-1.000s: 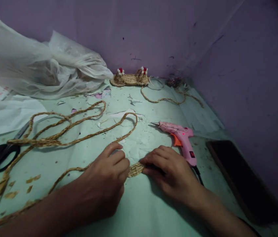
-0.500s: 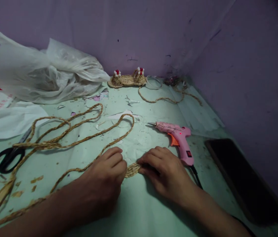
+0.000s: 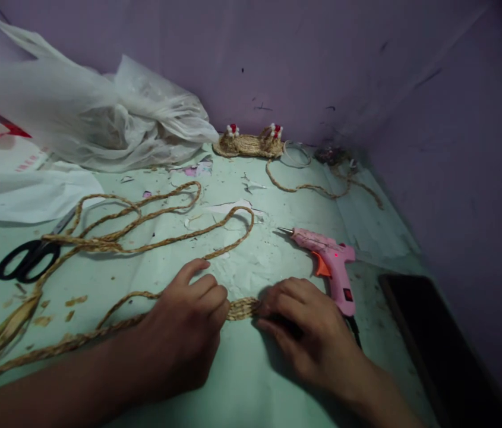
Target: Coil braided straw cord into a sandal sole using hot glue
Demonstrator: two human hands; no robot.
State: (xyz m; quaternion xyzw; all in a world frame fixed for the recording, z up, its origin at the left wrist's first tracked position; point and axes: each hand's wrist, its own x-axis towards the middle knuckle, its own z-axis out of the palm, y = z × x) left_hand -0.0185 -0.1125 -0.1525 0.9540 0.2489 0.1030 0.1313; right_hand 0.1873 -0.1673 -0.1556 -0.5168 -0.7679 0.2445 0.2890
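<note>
Between my hands is a small flat piece of coiled braided rope (image 3: 242, 309), straw-coloured, just above or on the green table cover. My left hand (image 3: 195, 324) is closed at its left end, with the index finger lifted away. At the right end, my right hand (image 3: 306, 324) pinches it between thumb and fingertips. A long braided rope (image 3: 174, 241) loops across the table and passes by my left hand, which hides part of it. Right of my right hand lies a pink glue gun (image 3: 326, 252), its small red light lit and its nozzle pointing left.
Black-handled scissors (image 3: 30, 258) lie under the rope at left. A crumpled plastic bag (image 3: 112, 119) fills the back left. Against the purple wall rests a woven sole-shaped piece (image 3: 251, 145) with red and white beads. A dark phone-like slab (image 3: 438, 351) lies at right.
The view has shifted, so the table items appear farther right. My left index finger has lifted away from the other fingers. Both hands remain on the small coiled piece.
</note>
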